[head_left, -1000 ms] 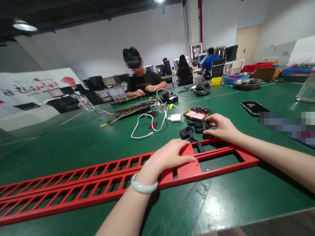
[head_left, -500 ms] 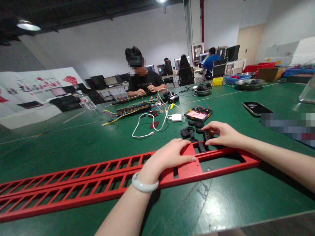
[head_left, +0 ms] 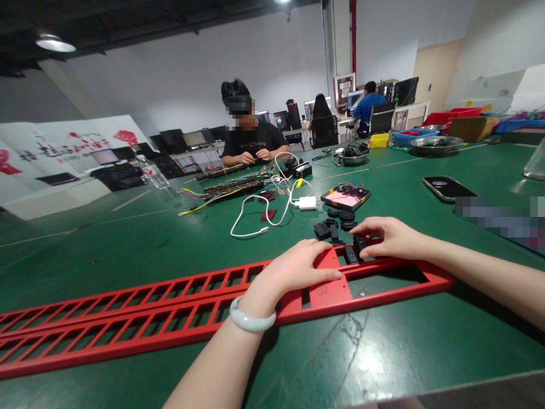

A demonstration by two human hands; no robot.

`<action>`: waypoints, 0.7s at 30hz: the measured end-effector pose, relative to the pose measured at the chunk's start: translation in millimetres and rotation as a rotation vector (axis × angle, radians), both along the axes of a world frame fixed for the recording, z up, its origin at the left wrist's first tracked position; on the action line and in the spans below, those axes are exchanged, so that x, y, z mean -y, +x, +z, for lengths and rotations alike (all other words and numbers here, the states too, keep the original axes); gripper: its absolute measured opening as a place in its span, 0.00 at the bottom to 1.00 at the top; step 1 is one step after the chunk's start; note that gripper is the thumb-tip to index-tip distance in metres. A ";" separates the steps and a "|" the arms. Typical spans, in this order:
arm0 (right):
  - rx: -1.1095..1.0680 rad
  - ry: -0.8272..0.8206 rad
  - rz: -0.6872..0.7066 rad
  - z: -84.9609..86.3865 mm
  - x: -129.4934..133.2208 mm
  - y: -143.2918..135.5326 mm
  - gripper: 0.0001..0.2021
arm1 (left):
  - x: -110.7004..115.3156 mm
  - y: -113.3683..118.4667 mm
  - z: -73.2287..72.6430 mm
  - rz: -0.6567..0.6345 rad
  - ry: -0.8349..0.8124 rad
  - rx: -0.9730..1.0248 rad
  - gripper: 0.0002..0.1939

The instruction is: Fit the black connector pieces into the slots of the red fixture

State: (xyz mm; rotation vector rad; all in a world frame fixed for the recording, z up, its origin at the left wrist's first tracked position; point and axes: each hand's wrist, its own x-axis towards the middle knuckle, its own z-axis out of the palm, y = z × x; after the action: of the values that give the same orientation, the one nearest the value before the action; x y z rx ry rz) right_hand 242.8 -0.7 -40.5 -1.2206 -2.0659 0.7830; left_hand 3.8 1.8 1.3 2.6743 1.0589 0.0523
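Observation:
A long red frame (head_left: 327, 292) with rows of slanted slots lies across the green table. My left hand (head_left: 298, 266), with a pale bangle at the wrist, rests on its flat plate, fingers stretched out and holding nothing. At the frame's far-side opening, my right hand (head_left: 392, 238) pinches a small black block (head_left: 360, 245) between thumb and fingers. Just left of it, a similar black block (head_left: 351, 255) sits in the same opening. Several more black blocks (head_left: 323, 230) lie in a loose pile beyond the frame. My fingers partly cover the held block.
Past the pile are a white charger (head_left: 307, 203) with its cable, a shallow black tray (head_left: 347, 196) of wires and a wire bundle (head_left: 234, 188). A phone (head_left: 449, 188) lies at right. Across the table sits a person (head_left: 255, 139) handling small parts.
My right hand has lowered the held black block slightly, into the frame's opening beside the other block. The left hand stays on the plate. The view has shifted a little.

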 end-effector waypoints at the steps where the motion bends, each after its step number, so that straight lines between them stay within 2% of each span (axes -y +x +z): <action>1: 0.017 -0.012 0.016 1.3 1.8 -0.4 0.26 | 0.0 -0.2 0.0 0.001 0.001 0.000 0.31; 10: 0.080 0.081 0.065 7.5 7.4 -0.9 0.24 | -0.1 -1.1 -0.3 -0.003 0.009 0.002 0.31; 17: 0.069 0.051 -0.009 5.0 6.9 -1.1 0.27 | -1.5 -0.5 -1.6 -0.001 0.006 0.002 0.31; 21: 0.110 0.082 0.006 7.8 7.5 -1.6 0.24 | -0.8 -0.1 -1.0 -0.001 0.004 0.001 0.31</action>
State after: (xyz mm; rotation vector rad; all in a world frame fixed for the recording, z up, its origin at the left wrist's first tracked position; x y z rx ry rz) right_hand 241.2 -8.2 -32.7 -1.2371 -2.1685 0.6397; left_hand 3.7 2.5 0.3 2.6777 1.0580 0.0556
